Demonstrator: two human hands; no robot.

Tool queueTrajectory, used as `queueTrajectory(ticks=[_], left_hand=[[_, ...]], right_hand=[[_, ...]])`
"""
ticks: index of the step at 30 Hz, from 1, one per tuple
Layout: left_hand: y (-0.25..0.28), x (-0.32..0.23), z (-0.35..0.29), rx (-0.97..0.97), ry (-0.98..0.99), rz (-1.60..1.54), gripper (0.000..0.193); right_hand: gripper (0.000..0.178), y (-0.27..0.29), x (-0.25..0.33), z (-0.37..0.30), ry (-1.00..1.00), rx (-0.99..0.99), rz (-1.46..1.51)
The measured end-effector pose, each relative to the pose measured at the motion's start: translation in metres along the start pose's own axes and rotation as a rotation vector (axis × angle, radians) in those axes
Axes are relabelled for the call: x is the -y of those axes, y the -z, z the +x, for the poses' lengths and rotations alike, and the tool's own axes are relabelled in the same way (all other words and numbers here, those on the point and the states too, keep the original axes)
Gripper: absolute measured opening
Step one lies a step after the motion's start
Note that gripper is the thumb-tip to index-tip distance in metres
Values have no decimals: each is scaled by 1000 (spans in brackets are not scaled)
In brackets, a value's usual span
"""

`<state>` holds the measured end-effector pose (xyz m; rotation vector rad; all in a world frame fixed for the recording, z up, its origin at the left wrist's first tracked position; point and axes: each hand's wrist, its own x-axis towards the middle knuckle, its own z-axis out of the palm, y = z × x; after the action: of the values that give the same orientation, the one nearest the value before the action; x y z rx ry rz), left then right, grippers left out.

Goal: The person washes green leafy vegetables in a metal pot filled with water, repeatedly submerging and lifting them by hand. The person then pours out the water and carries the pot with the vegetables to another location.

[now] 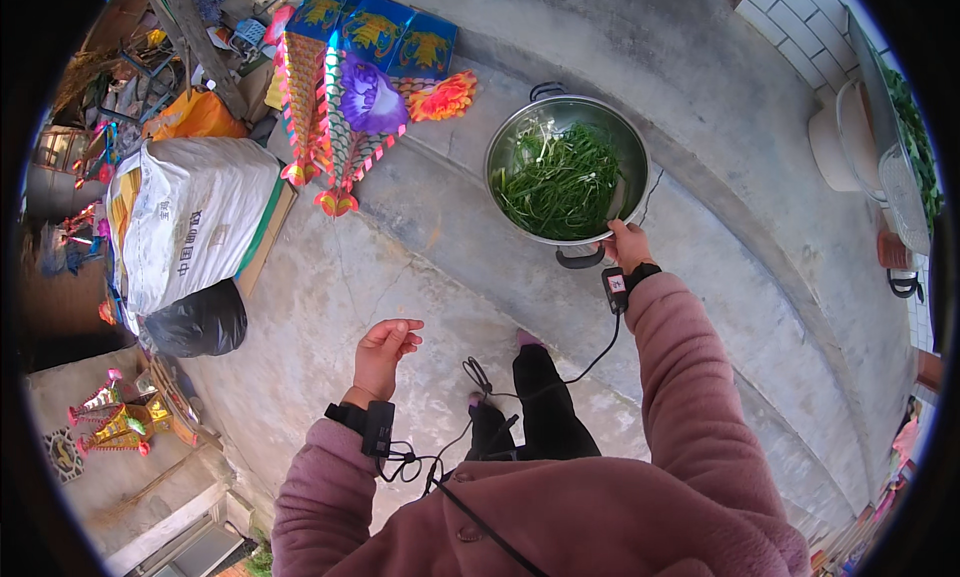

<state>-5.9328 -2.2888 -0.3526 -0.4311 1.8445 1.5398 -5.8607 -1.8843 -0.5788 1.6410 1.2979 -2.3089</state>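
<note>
A steel pot (643, 142) with two dark handles stands on the concrete ahead of me. It holds a heap of long, thin green scallions (560, 182), some with white ends. My right hand (627, 245) is closed on the pot's near right rim beside the near handle, its thumb over the edge. My left hand (385, 357) hangs in the air nearer to me, well apart from the pot. Its fingers are curled in with the thumb against them, and nothing shows in them. Both wrists wear black straps with small boxes and cables.
Folded colourful paper decorations (335, 127) and a blue patterned box (385, 32) lie at the far left. Left of me stand a white woven sack (205, 217) and a black bag (200, 322). A concrete step edge (700, 207) curves past the pot. A pale bucket (840, 142) stands far right.
</note>
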Motion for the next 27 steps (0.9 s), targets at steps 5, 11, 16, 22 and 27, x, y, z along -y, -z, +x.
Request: queueTrajectory(ticks=[5, 11, 16, 22, 27], left_hand=[[8, 19, 1, -50, 2, -17, 22], [16, 27, 15, -82, -18, -30, 30], [20, 30, 24, -59, -41, -28, 27], [11, 17, 21, 18, -67, -133, 20], [24, 1, -8, 155, -196, -24, 8]], right_hand=[[35, 18, -11, 29, 23, 6, -47], [35, 34, -20, 38, 20, -81, -66], [42, 55, -26, 28, -121, -35, -142], [54, 81, -32, -2, 151, -194, -338], [41, 114, -47, -105, 120, -81, -192]])
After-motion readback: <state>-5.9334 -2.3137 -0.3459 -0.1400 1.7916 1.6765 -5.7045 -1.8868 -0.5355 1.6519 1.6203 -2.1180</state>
